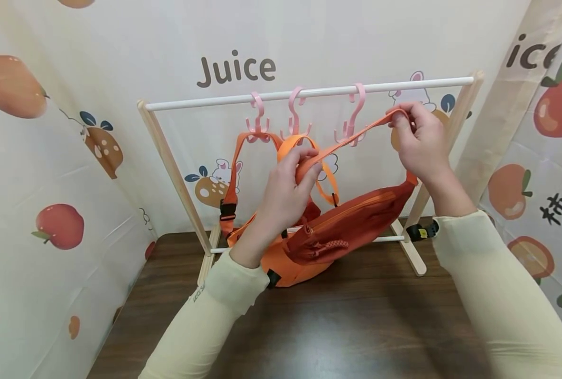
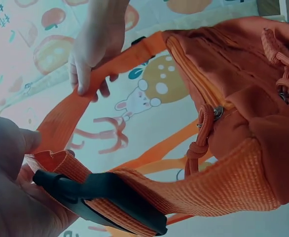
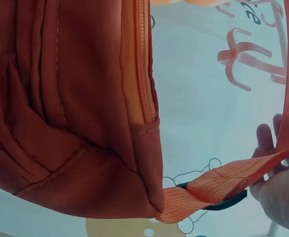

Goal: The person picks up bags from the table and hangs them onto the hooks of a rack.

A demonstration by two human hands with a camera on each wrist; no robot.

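Note:
A rust-orange bag with zips hangs tilted in front of the rack, its strap drawn out between both hands. My left hand grips the strap; in the left wrist view, a black buckle sits right by its fingers. Higher and to the right, my right hand pinches the strap between thumb and fingers. From that hand the webbing runs through a black slider to the bag's end. Behind the strap stands the right-hand pink hook, which bears nothing.
A white rail on wooden posts carries three pink hooks. An orange strap hangs on the left hook, a lighter orange strap by the middle hook. A bright orange bag is low behind, above the dark wooden table.

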